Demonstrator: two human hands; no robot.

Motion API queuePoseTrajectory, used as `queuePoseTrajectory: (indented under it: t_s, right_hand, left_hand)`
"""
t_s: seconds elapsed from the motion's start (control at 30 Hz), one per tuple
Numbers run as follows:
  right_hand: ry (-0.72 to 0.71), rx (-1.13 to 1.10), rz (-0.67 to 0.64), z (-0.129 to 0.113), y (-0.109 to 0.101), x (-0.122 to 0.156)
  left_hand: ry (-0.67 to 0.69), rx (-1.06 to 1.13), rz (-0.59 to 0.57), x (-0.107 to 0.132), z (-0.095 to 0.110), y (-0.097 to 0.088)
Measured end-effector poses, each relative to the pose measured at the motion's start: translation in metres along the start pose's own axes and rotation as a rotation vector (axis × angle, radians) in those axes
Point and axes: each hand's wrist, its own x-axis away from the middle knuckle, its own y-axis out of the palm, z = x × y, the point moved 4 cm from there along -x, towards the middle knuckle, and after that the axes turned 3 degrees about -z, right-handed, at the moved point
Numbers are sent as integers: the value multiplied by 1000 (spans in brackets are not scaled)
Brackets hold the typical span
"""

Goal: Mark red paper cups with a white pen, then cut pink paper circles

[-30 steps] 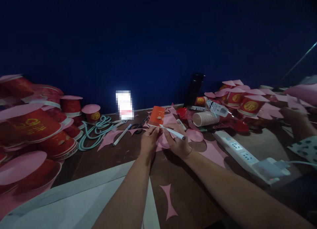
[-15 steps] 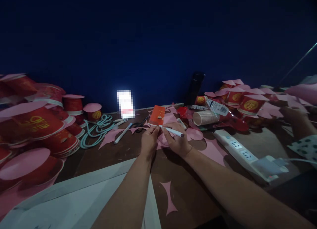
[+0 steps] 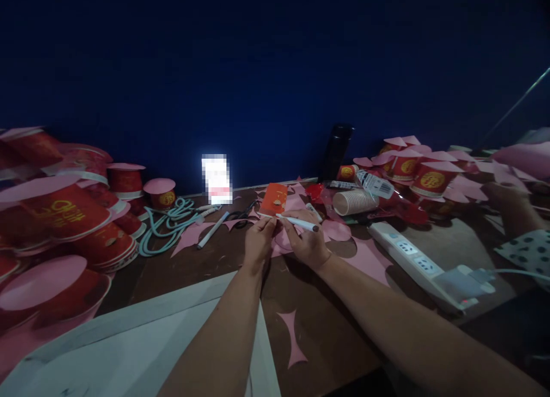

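The head view, taken from the left, begins with a pile of red cups (image 3: 66,211) topped with pink discs, then a loose pen (image 3: 213,230) lying on the table. Next comes the left hand (image 3: 258,242), just where it was half a second ago: thumb and fingers close together, touching the near edge of the orange-red cup (image 3: 274,197); whether they grip it I cannot tell. The cup has not shifted, and sits just beyond the fingertips of both hands, beside pink paper (image 3: 294,202). The right hand (image 3: 308,245) holds a white pen (image 3: 298,222), and here is the one small change: the pen's dark back end has swung slightly away from the person, while its tip stays at the cup's near edge. That suggests work remains at this edge; whether the tip touches is too small to tell. Further right are a sleeve of nested cups (image 3: 354,204), a power strip (image 3: 415,256) and another person's dotted sleeve (image 3: 526,251).
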Motion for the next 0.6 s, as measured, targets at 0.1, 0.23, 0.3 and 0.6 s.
queuePoseTrajectory:
  t_s: [0.1,0.23,0.3,0.6]
  right_hand:
    - [-5,5,7,0,0,0]
    - [-11,6,4,-2,0,0]
    - [-8,17,13,-3,0,-1]
    - [-4,23,-4,-2,2,0]
  left_hand:
    - [-5,-10,-7,0,0,0]
    - [-10,-2,-4,-3,-5,-2]
    - [-5,-6,0,-5,-9,-4]
    - [-17,63,-4,-6,-18,-4]
